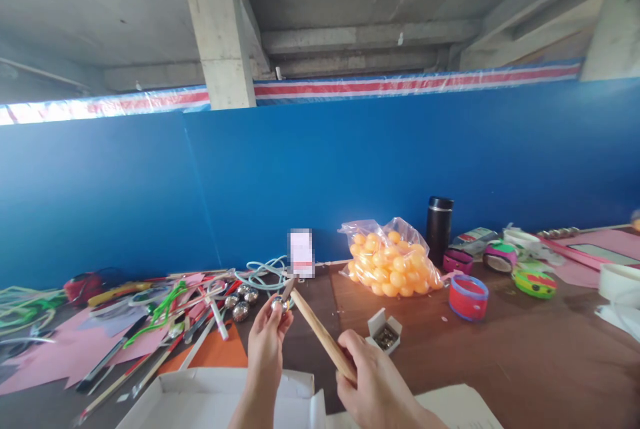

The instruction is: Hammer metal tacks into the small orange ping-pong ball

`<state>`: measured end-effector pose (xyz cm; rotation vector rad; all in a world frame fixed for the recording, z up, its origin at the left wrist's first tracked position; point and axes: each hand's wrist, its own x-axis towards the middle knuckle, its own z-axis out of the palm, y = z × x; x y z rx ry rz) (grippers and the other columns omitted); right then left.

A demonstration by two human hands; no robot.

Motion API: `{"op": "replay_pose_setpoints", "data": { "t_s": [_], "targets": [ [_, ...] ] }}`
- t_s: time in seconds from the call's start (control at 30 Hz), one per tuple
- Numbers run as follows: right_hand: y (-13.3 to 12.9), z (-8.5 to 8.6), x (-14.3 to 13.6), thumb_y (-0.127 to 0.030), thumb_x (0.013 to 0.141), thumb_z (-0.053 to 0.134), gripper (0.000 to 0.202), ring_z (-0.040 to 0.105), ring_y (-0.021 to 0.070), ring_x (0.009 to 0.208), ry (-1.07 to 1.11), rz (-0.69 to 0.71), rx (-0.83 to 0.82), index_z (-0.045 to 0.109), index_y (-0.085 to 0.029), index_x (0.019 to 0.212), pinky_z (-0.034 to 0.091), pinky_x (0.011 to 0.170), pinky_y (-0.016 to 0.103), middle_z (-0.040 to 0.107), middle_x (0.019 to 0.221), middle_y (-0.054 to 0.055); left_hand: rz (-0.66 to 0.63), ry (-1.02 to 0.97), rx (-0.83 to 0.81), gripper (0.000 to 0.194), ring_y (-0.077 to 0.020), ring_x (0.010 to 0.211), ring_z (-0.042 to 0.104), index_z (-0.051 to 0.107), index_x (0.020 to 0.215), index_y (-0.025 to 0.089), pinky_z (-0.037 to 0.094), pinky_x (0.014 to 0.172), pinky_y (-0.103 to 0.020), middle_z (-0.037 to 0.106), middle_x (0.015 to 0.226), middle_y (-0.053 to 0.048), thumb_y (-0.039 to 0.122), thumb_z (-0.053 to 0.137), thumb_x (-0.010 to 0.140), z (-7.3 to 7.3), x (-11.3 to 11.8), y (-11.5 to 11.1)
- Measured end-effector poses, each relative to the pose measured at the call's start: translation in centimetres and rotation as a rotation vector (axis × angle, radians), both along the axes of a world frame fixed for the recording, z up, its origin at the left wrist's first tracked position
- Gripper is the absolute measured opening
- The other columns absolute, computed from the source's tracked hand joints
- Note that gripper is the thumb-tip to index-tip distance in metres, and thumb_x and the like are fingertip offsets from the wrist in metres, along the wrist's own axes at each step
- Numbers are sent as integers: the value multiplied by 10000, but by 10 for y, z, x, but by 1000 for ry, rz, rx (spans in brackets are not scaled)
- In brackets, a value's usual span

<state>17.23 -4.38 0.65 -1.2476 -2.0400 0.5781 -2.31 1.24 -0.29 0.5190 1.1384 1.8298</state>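
Observation:
My left hand [269, 336] pinches a shiny silver ball [278, 304] between thumb and fingers, above the table. A narrow greyish-brown piece [289, 288] sticks up beside the ball; what it is I cannot make out. My right hand [373, 376] is wrapped round a pale wooden stick [323, 336]. The stick slants up and left, its far end close to the ball; whether they touch I cannot tell. More silver balls [241, 311] lie on the table left of my left hand. Right of the stick stands a small open white box [385, 332] with small metal pieces inside.
Below my hands is a white cardboard tray [200, 396]. A clear bag of orange balls [390, 266] and a black flask [440, 229] stand by the blue partition [320, 169]. Cords, sticks and pink paper [60, 349] clutter the left; a red-and-blue ring [469, 297] sits right.

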Motion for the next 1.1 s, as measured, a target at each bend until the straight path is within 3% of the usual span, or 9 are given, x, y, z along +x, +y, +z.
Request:
{"op": "replay_pose_setpoints", "data": {
  "t_s": [0.47, 0.93, 1.1],
  "targets": [
    [1, -5, -4, -28, 662, 409, 226, 503, 120, 663, -10, -12, 28, 380, -199, 808, 305, 592, 198, 507, 739, -16, 33, 5, -74, 220, -87, 627, 601, 595, 962, 146, 512, 654, -236, 609, 863, -62, 148, 612, 742, -5, -6, 2],
    [3, -14, -8, -14, 626, 415, 249, 513, 121, 664, -17, -13, 7, 401, -196, 796, 324, 612, 191, 512, 717, -17, 35, 1, -89, 222, -97, 597, 596, 568, 970, 136, 511, 648, -253, 598, 727, -39, 138, 593, 749, -3, -4, 1],
    [3, -15, -9, -11, 613, 417, 260, 502, 122, 659, -13, -16, 27, 396, -196, 795, 331, 606, 187, 509, 721, -15, 56, 16, -92, 233, -95, 612, 595, 571, 969, 142, 507, 644, -249, 609, 791, -54, 170, 610, 741, -6, -5, 2]
  ]
}}
